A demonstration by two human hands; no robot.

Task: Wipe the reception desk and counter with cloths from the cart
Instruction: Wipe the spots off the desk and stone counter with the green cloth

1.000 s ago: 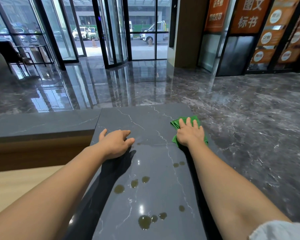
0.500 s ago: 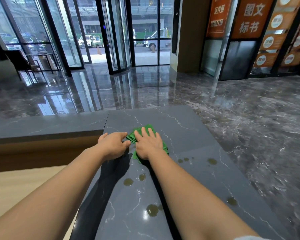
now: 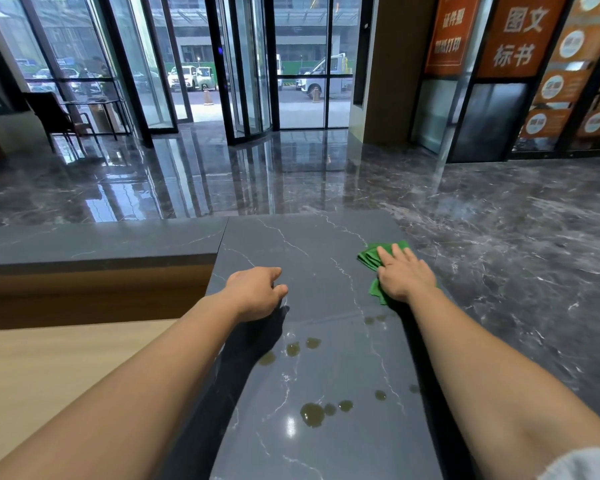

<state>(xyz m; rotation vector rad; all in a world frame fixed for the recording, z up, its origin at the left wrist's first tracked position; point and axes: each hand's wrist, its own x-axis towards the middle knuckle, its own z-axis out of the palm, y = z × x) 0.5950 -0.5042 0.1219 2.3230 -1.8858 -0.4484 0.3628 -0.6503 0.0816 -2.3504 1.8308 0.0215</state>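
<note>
Grey veined stone forms the counter (image 3: 326,452), with brownish wet spots (image 3: 312,414) on its near part. Farther along, the left hand (image 3: 257,292) rests on it, fingers loosely curled and holding nothing. The right hand (image 3: 404,277) presses flat on the green cloth (image 3: 369,258) at the far right edge.

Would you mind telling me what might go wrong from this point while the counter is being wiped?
The green cloth under the right hand sits at the right edge of the countertop, so an outward stroke may push it off onto the marble floor. The brownish droplets lie nearer the person, some right beside the right forearm. A lowered arm could smear them, or the wiping may miss them.
</note>
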